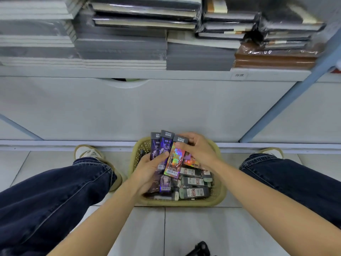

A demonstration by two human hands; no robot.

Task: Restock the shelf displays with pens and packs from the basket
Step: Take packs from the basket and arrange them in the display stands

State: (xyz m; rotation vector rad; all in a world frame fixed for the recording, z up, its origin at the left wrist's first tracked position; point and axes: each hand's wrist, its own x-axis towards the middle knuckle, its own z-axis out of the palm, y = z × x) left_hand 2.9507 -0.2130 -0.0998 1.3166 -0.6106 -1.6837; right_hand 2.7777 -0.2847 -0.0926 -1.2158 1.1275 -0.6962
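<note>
Lengthwise — packs (165,145) in left hand (147,169), headers up.

Pale tiled floor (184,228), white shelf unit (147,108) with blue struts (287,97), stacked wrapped notebooks (129,34) above

Dark blue jeans (55,200) (pale stitching) over what seem beige, tan-soled sneakers (88,153).
</note>
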